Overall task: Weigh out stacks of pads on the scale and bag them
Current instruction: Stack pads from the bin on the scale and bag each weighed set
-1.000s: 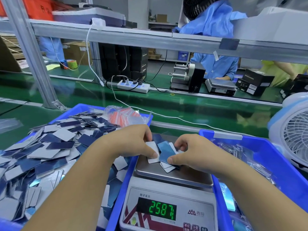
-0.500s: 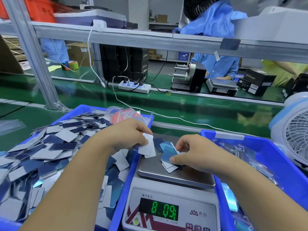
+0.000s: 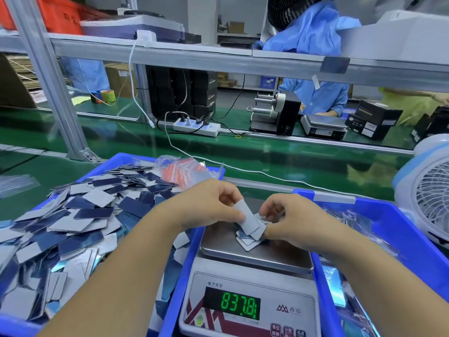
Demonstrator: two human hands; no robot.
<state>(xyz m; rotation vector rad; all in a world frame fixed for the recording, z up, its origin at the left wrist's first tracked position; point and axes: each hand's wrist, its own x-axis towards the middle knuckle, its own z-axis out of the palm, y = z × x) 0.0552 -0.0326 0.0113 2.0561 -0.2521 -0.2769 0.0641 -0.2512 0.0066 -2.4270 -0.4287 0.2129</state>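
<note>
Both hands meet over the scale point(image 3: 252, 283), which stands between two blue bins. The left hand point(image 3: 206, 205) has its fingers curled and pinches a grey pad point(image 3: 245, 218) between thumb and fingers, holding it tilted, its lower end down among the small stack point(image 3: 249, 240) that lies on the steel pan point(image 3: 272, 257). The right hand point(image 3: 289, 220) is curled too, its fingertips pressed on the far side of the same stack and its thumb at the near edge, so it grips the pads where they sit; how many it has hold of I cannot tell. The stack lies at the back left of the pan, a few corners fanned out towards the front. The green display point(image 3: 239, 305) shows lit digits. The left bin point(image 3: 116, 164) is heaped with loose pads point(image 3: 73, 222), blue and grey faces mixed; the right bin point(image 3: 398, 215) holds clear bags point(image 3: 359, 222).
</note>
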